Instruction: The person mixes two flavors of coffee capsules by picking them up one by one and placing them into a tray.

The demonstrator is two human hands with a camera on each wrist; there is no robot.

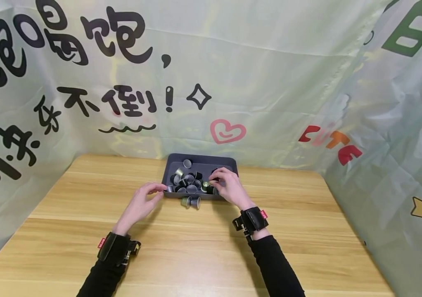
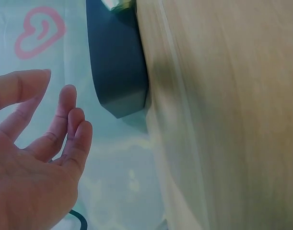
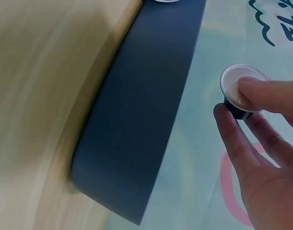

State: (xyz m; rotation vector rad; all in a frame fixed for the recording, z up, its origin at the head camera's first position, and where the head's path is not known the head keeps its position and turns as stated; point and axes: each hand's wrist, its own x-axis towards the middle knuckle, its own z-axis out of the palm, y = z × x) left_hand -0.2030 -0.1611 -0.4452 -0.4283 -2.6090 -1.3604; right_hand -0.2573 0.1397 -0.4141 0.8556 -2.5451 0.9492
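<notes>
In the right wrist view, my right hand (image 3: pixel 266 177) pinches a coffee capsule (image 3: pixel 231 85) between thumb and fingers. The capsule has a silver lid and a dark body. The head view has this right hand (image 1: pixel 230 189) over the right part of a dark grey tray (image 1: pixel 211 163). Several coffee capsules (image 1: pixel 191 189) lie jumbled inside, mostly left and centre, some with silver lids up. My left hand (image 1: pixel 142 206) is beside the tray's front left corner, fingers loosely bent; the left wrist view finds nothing in its grasp. Whether its fingertips touch the tray is unclear.
Two capsules, a greenish one (image 1: pixel 186 201) and a dark blue-grey one (image 1: pixel 195 203), lie on the wooden table (image 1: pixel 196 251) against the tray's front side. A printed cloth (image 1: pixel 270 82) hangs behind the table and along both sides.
</notes>
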